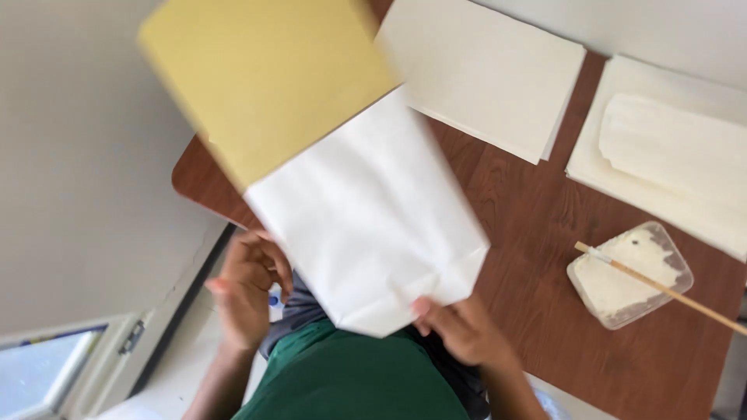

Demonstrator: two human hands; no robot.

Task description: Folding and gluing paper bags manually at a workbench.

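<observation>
The white paper bag (366, 225) is held up above the near edge of the brown surface (537, 210), its folded bottom toward the person. The right hand (463, 330) pinches this bottom corner, grip closed on the paper. The left hand (245, 288) is beside the bag's left edge, fingers curled; I cannot tell if it grips anything. A yellow sheet (264, 74) covers the bag's far end. On the surface stand a plastic tub (632, 274) of white paste with a wooden stick (661, 288) across it, and stacks of white paper (482, 70).
</observation>
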